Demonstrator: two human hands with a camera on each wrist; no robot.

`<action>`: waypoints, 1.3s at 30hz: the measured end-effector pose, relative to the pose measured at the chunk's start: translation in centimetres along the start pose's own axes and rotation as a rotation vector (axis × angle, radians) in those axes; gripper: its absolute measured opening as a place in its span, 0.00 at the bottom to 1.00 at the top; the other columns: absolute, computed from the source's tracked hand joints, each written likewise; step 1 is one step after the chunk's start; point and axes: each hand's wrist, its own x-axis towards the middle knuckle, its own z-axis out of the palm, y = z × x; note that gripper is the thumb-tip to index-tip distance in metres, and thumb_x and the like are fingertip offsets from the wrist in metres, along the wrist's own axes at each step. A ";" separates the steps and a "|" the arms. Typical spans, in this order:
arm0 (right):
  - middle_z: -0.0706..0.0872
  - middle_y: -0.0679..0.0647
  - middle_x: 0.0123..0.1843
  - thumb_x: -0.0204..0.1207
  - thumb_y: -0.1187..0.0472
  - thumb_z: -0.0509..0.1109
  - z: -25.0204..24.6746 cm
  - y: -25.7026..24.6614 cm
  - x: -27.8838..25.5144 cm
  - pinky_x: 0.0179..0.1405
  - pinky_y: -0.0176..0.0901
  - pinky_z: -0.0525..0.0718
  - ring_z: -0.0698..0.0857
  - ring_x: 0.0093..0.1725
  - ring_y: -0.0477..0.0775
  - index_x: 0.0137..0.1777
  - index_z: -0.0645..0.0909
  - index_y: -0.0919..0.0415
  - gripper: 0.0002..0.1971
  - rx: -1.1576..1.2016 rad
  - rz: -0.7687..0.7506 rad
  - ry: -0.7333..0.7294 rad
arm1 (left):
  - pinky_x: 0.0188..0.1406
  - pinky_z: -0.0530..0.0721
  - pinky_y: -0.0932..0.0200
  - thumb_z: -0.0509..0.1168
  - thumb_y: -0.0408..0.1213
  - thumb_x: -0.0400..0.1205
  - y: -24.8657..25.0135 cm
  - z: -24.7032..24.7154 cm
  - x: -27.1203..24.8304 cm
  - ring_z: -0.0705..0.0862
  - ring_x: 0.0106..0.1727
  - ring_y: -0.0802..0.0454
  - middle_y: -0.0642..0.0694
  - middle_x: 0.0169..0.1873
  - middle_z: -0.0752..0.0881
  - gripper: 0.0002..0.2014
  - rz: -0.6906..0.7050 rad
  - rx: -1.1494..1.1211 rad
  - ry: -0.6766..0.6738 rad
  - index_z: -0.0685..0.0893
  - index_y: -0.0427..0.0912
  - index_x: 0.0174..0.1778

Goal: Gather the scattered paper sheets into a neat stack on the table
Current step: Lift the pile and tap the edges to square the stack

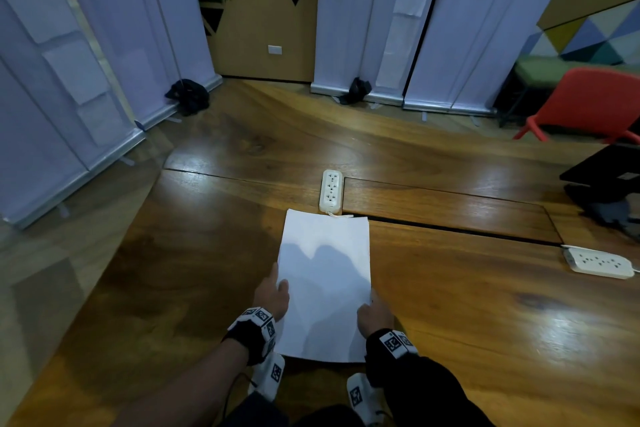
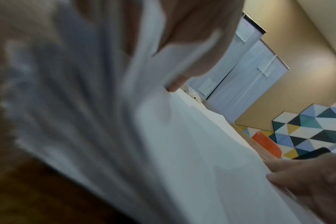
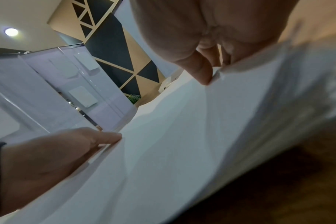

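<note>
Item: paper stack (image 1: 325, 274), white sheets gathered into one pile, lying lengthwise on the wooden table (image 1: 467, 315) straight ahead of us at 12 o'clock, its far edge just short of a white power strip (image 1: 331, 191) whose cord end shows at the stack's far rim. Holders: our left hand (image 1: 272, 293) at the stack's 8 o'clock edge, thumb on top of the paper and fingers against or under the side; our right hand (image 1: 375, 314) at its 4 o'clock edge, thumb pressed on the top sheet (image 3: 203, 72), the remaining fingers hidden behind the edge, so we cannot tell how far they curl beneath. Both hands pinch the pile from its two long sides. Condition: the wrist views show the near edges fanned and wavy, sheets not flush (image 2: 71, 106); the top sheet bows between the thumbs. Risks, as we judge them: squeezing inward may buckle the middle and crease the sheets; lifting by the edges alone may let lower sheets slip out and scatter again on the glossy wood; pushing forward may drive the far edge into the power strip and skew the pile. Second power strip (image 1: 599, 263) at 3 o'clock, well apart, and a red chair (image 1: 588, 104) at 1 o'clock, no hazard.
</note>
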 end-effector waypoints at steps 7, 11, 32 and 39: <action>0.84 0.59 0.66 0.78 0.70 0.57 0.0 0.5 1.9 0.61 0.46 0.78 0.82 0.64 0.65 0.68 0.80 0.60 0.21 -0.045 0.018 -0.006 | 0.72 0.74 0.50 0.54 0.41 0.85 0.4 -0.5 0.8 0.75 0.70 0.38 0.36 0.72 0.70 0.24 0.006 0.130 0.064 0.67 0.43 0.79; 0.85 0.61 0.61 0.74 0.66 0.60 0.4 0.6 2.4 0.62 0.49 0.83 0.83 0.58 0.64 0.60 0.83 0.61 0.17 -0.111 -0.011 0.032 | 0.71 0.74 0.52 0.55 0.42 0.85 0.6 -0.8 0.9 0.76 0.70 0.38 0.36 0.71 0.71 0.24 0.016 0.180 0.080 0.69 0.43 0.78; 0.74 0.60 0.69 0.77 0.64 0.66 0.6 0.6 2.6 0.67 0.48 0.80 0.77 0.67 0.60 0.69 0.71 0.58 0.20 -0.372 -0.089 0.089 | 0.66 0.79 0.51 0.61 0.45 0.82 0.2 -1.9 0.7 0.80 0.65 0.37 0.34 0.64 0.80 0.23 0.068 0.152 0.069 0.75 0.47 0.74; 0.74 0.60 0.68 0.77 0.66 0.62 0.2 0.4 2.0 0.65 0.47 0.80 0.77 0.67 0.61 0.65 0.75 0.60 0.16 -0.370 -0.077 0.054 | 0.66 0.78 0.51 0.60 0.46 0.83 0.2 -1.8 0.6 0.78 0.65 0.37 0.35 0.65 0.76 0.24 0.067 0.166 0.052 0.73 0.49 0.76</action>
